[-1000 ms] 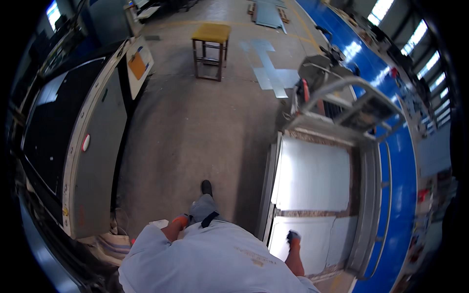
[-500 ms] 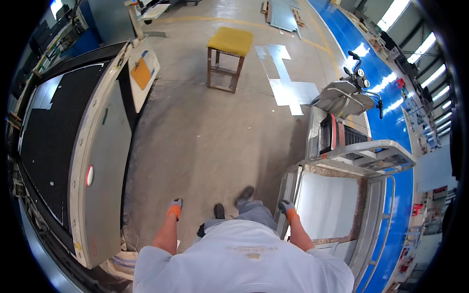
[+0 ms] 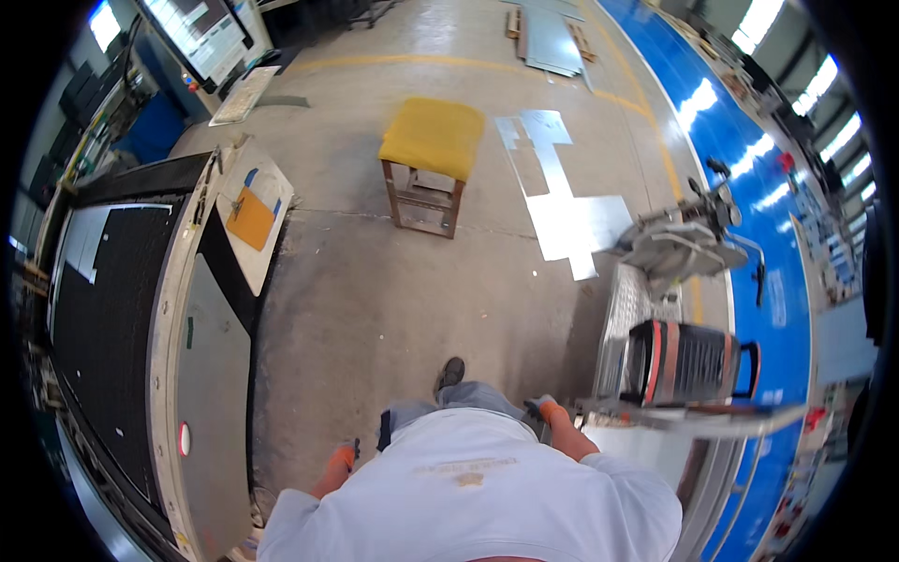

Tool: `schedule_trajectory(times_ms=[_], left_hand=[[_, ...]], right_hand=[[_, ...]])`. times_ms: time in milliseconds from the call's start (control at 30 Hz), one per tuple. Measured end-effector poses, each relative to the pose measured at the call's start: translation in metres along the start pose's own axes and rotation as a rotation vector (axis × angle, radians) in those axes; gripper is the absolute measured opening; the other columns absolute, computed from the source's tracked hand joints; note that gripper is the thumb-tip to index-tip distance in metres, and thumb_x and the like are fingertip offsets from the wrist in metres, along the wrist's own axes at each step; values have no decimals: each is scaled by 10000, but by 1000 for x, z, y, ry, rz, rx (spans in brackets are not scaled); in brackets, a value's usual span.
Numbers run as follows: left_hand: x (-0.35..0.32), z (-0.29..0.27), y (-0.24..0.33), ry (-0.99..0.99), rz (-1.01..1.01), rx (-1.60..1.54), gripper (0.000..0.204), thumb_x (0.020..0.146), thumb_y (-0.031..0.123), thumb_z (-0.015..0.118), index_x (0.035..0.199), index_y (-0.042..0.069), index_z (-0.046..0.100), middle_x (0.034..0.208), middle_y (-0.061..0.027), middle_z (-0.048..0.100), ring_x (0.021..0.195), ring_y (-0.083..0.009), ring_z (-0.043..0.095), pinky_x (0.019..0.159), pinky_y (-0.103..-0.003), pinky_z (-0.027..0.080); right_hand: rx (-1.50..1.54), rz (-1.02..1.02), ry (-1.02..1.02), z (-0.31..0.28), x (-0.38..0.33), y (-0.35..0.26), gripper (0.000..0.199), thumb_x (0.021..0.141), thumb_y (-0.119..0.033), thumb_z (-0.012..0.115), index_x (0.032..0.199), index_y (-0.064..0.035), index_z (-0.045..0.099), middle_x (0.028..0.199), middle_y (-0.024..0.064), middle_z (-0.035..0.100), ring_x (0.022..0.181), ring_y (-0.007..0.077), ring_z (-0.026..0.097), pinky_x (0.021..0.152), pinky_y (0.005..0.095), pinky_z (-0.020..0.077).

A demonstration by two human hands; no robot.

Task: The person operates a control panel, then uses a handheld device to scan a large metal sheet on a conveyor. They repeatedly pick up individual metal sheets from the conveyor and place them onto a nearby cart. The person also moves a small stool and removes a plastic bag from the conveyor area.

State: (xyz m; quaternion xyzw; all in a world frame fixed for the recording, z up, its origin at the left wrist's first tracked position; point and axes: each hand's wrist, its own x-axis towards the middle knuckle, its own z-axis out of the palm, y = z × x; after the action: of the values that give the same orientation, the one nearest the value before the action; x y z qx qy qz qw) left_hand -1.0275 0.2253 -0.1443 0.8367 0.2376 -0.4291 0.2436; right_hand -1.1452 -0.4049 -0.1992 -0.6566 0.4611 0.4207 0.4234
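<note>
My left hand (image 3: 347, 453), in a grey and orange glove, hangs low at my left side. It holds nothing that I can see, and its fingers look loosely apart. On the other side, my right hand (image 3: 540, 406), gloved the same way, hangs beside the cart (image 3: 674, 421) without visibly gripping it. Its fingers look loosely open too. Ahead on the floor stands a wooden stool (image 3: 421, 201) with a yellow padded top (image 3: 433, 136). One dark shoe (image 3: 451, 372) shows in front of my body.
To my left runs a long machine with a black bed (image 3: 112, 328), a grey side panel (image 3: 215, 403) and an orange clipboard (image 3: 250, 219). Shiny sheet-metal pieces (image 3: 571, 225) lie on the floor ahead right, near the cart's handlebars (image 3: 730, 201). More sheets (image 3: 551, 42) lie farther off.
I have walked forward. The stool, floor sheets and cart's seat are nearer, and a screen and keyboard have come into view at the far left. Both hands swing at my sides.
</note>
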Motion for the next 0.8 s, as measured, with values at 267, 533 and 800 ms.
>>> schedule_trajectory(times_ms=[267,533,800], left_hand=[[139,-17,315,30,317,90,475,951,423,460,1208,93,684,1265,-219,645,1198,-426,591,1001,-481,482],[271,-84,706,318,396,-157,428,911,460,598,1157,126,703,1171,-158,704,1115,-380,641,948,-460,514],[341,-200,1070,291,403,39,523,861,527,645,1189,120,658,1221,-174,677,1164,-378,619,982,-467,497]], right_hand=[[202,-542,246,-242,62,-319,306,924,-326,668,1142,-121,731,889,13,718,745,131,659,618,289,482],[381,-278,165,-384,141,-437,284,921,-328,688,1111,-119,722,900,51,733,760,187,694,577,333,500],[696,97,114,-534,191,-410,262,931,-385,663,1034,-146,687,820,68,677,644,223,620,551,393,465]])
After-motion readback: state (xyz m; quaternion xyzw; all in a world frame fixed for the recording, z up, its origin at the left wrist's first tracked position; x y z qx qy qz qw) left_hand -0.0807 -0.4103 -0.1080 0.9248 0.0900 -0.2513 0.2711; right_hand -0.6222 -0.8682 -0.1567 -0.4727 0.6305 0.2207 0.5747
